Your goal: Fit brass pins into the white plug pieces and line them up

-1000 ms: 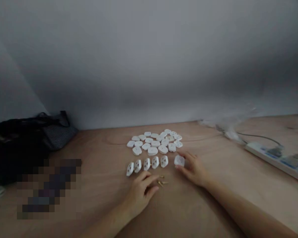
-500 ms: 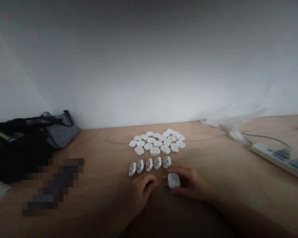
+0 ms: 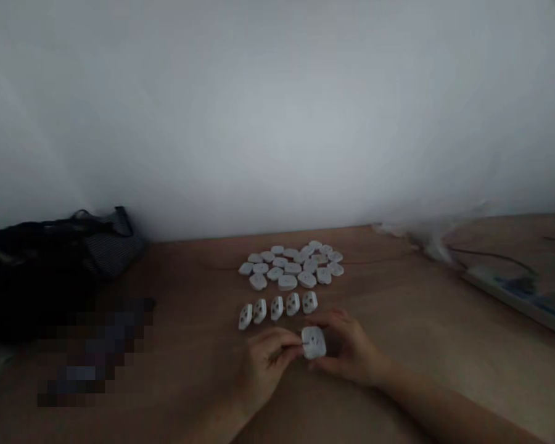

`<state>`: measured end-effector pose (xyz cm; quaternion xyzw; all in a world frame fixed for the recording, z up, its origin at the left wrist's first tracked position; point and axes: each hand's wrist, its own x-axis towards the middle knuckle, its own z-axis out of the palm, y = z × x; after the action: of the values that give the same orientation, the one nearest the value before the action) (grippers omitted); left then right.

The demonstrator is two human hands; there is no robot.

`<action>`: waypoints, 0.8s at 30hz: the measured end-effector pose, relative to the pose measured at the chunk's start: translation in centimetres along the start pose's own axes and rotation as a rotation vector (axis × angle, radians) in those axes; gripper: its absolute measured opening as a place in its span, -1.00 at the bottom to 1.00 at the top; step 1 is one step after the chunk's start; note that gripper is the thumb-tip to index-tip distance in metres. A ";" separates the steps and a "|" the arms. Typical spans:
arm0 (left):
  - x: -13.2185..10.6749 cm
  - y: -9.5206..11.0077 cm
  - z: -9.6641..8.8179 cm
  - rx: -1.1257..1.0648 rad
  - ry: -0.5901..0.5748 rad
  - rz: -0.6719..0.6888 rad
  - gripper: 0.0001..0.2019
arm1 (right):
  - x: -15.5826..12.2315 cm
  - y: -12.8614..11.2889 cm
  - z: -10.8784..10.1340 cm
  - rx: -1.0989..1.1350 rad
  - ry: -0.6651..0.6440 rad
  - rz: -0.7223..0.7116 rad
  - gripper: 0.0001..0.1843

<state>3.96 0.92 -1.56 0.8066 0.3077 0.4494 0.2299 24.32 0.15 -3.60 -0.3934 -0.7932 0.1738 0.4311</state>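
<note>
My right hand [image 3: 346, 351] grips a small white plug piece [image 3: 313, 343] just above the wooden table [image 3: 420, 345]. My left hand [image 3: 263, 364] is pinched against the piece's left side; what its fingertips hold is too small to make out. Just beyond my hands stands a row of several white plug pieces [image 3: 277, 307] set on edge. Farther back lies a flat cluster of several more white plug pieces [image 3: 292, 266].
A dark bag [image 3: 50, 265] lies at the far left against the wall. A white power strip [image 3: 518, 293] with cables runs along the right side. A crumpled clear plastic bag [image 3: 425, 237] sits at the back right. A blurred-out patch [image 3: 97, 351] covers the table's left.
My right hand picked a white piece from the table and brought it towards me. My left hand took something from the small brass pins and closed in on the piece.
</note>
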 end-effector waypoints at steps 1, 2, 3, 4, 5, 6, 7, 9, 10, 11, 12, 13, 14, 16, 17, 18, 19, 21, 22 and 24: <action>0.0 0.0 0.0 -0.002 -0.015 0.005 -0.93 | 0.0 0.0 0.1 -0.001 0.001 -0.005 -0.39; 0.0 0.0 0.0 -0.002 -0.027 0.009 -0.92 | -0.1 0.1 0.1 0.003 0.003 -0.008 -0.39; 0.0 0.1 -0.1 -0.001 -0.035 0.015 -0.91 | -0.1 0.1 0.2 0.010 0.006 -0.010 -0.38; 0.1 0.1 -0.1 0.002 -0.041 0.025 -0.90 | -0.1 0.0 0.2 0.020 0.008 -0.012 -0.38; 0.1 0.2 -0.1 0.007 -0.039 0.038 -0.89 | -0.1 0.0 0.2 0.033 0.010 -0.010 -0.38; 0.1 0.2 -0.2 0.011 -0.036 0.049 -0.88 | -0.1 0.0 0.2 0.046 0.011 -0.006 -0.38; 0.1 0.2 -0.2 0.015 -0.036 0.060 -0.87 | -0.1 -0.1 0.2 0.058 0.011 -0.002 -0.37; 0.1 0.2 -0.3 0.025 -0.043 0.087 -0.86 | 0.0 -0.3 0.1 0.071 0.012 0.001 -0.38; 0.1 0.1 -0.3 0.032 -0.048 0.106 -0.85 | 0.0 -0.3 0.1 0.071 0.017 0.009 -0.39; 0.1 0.0 -0.3 0.042 -0.057 0.131 -0.85 | 0.1 -0.4 0.0 0.069 0.023 0.017 -0.39; 0.0 -0.1 -0.3 0.056 -0.070 0.158 -0.84 | 0.1 -0.5 0.0 0.068 0.028 0.027 -0.41; 0.0 -0.3 -0.3 0.073 -0.076 0.188 -0.83 | 0.1 -0.5 -0.1 0.070 0.028 0.038 -0.43; -0.1 -0.5 -0.3 0.095 -0.080 0.220 -0.82 | 0.1 -0.6 -0.1 0.077 0.026 0.051 -0.44; -0.2 -0.8 -0.3 0.158 -0.106 0.272 -0.79 | 0.2 -0.6 0.0 0.112 0.015 0.072 -0.43; -0.2 -0.8 -0.3 0.193 -0.133 0.296 -0.79 | 0.1 -0.7 0.0 0.138 0.005 0.078 -0.42; -0.2 -0.8 -0.4 0.228 -0.165 0.314 -0.78 | 0.1 -0.7 0.0 0.163 -0.002 0.081 -0.41; -0.2 -0.8 -0.5 0.258 -0.197 0.329 -0.76 | 0.2 -0.8 0.0 0.185 -0.004 0.080 -0.41; -0.2 -0.6 -0.8 0.294 -0.219 0.321 -0.71 | 0.2 -0.9 -0.1 0.207 -0.008 0.062 -0.41; -0.2 -0.5 -0.9 0.297 -0.186 0.295 -0.68 | 0.2 -0.9 -0.2 0.200 -0.004 0.048 -0.42; -0.2 -0.4 -1.1 0.277 -0.107 0.201 -0.70 | 0.2 -0.7 -0.5 0.161 0.011 0.039 -0.43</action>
<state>2.84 1.21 -1.40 0.8800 0.2718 0.3799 0.0862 24.36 -0.14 -2.80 -0.3736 -0.7665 0.2432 0.4624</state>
